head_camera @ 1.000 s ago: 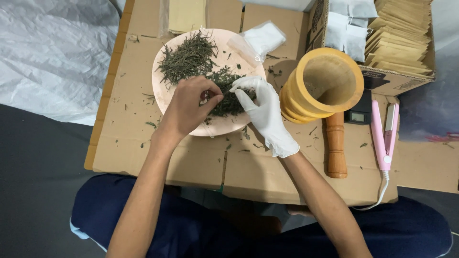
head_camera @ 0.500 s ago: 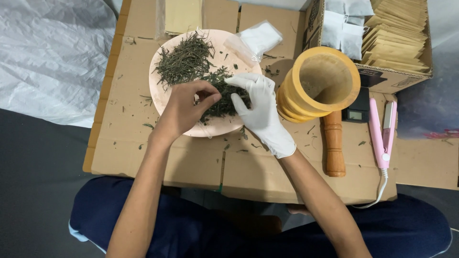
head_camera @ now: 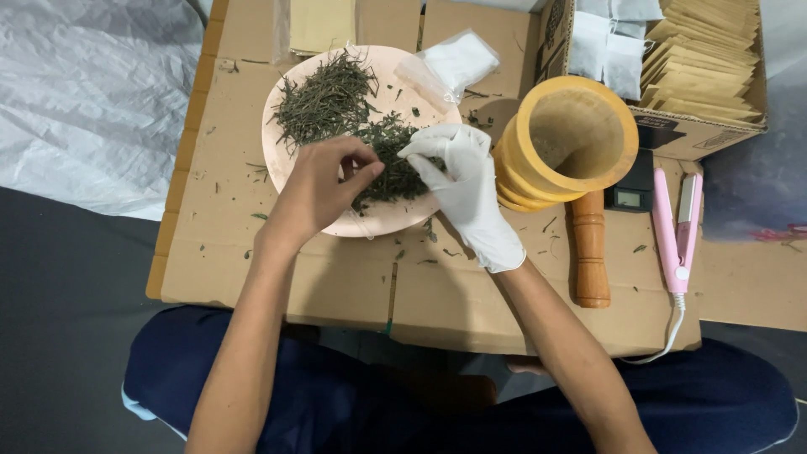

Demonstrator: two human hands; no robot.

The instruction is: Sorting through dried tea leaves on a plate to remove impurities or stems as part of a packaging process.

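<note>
Dried green herb sprigs [head_camera: 353, 126], heaped on a round pale pink plate [head_camera: 286, 168] resting on flattened brown cardboard [head_camera: 252, 269]. Left hand [head_camera: 324, 189], bare, fingers curled and pinched on sprigs at the plate's near side. Right hand [head_camera: 462, 185], in a white glove, fingertips closed on the same clump, just beside the left. Yellow wooden mortar [head_camera: 572, 143] right of the plate; brown wooden pestle [head_camera: 591, 252] lying below it. Pink handheld sealer [head_camera: 677, 223] further right. Small black scale [head_camera: 635, 189] behind the pestle. Cardboard box of tan paper sachets [head_camera: 698, 63] at the far right corner.
</note>
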